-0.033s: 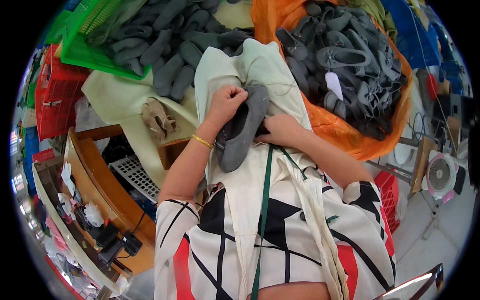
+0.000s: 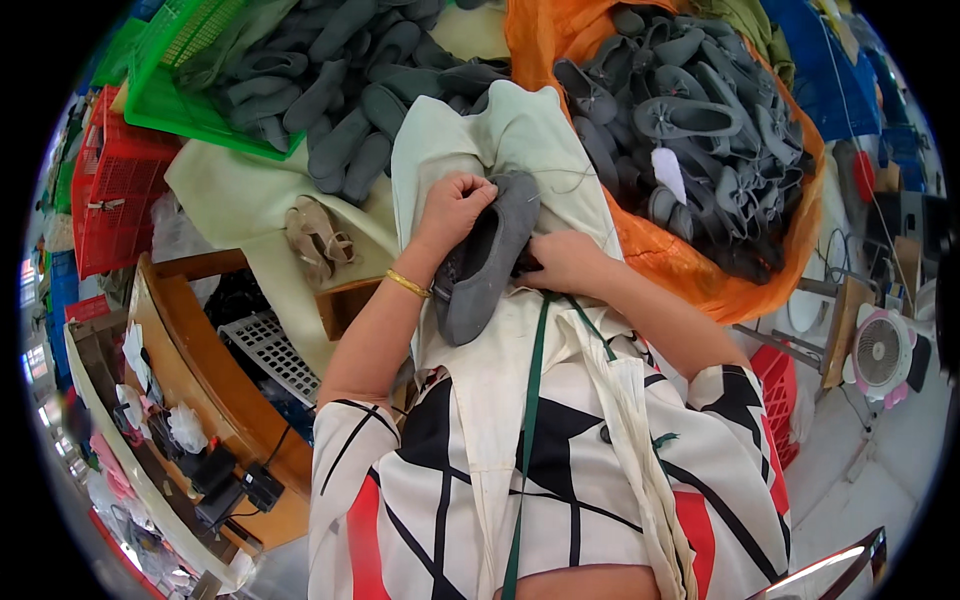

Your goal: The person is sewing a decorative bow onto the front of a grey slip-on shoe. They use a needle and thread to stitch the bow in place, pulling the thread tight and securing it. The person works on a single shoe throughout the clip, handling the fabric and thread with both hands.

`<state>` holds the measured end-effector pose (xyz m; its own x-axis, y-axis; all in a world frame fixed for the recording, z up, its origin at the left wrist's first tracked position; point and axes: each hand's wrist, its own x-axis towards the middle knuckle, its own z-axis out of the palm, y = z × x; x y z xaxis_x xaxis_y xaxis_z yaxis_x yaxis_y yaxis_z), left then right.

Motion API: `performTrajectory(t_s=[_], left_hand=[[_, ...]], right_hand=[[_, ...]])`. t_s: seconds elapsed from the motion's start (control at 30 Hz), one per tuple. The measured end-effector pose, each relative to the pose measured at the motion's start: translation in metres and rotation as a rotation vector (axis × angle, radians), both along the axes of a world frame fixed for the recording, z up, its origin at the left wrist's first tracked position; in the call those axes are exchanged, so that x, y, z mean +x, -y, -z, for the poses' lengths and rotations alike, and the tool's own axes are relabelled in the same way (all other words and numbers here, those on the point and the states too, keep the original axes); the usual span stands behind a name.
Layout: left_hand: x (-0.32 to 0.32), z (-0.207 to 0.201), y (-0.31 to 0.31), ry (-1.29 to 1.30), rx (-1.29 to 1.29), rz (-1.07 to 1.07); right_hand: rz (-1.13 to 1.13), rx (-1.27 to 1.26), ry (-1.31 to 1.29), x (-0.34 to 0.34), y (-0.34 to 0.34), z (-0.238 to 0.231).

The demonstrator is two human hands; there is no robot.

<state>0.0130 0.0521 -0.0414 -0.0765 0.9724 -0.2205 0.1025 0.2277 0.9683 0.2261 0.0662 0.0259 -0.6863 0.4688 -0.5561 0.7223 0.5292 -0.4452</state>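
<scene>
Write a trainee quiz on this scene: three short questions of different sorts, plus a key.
1. True or false: the left hand is at the edge of the grey shoe.
2. The upper-right heap of shoes lies in a sack of which colour? A green, B orange, C blue.
3. Fill in: the fan stands on the person's ___ side.

Key: 1 true; 2 B; 3 right.

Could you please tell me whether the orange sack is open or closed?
Open: the orange sack has its mouth spread wide, and many grey shoes show heaped inside.
</scene>
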Motion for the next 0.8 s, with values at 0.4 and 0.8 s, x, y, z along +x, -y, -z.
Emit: performTrajectory(t_s=[0.4, 0.8], left_hand=[[0.004, -0.016, 0.004, 0.329, -0.181, -0.070], [0.003, -0.014, 0.004, 0.391, -0.209, -0.084]], right_hand=[[0.186, 0.270, -0.388, 0.009, -0.033, -0.033], [0.043, 0.477, -0.298, -0.020, -0.055, -0.011]])
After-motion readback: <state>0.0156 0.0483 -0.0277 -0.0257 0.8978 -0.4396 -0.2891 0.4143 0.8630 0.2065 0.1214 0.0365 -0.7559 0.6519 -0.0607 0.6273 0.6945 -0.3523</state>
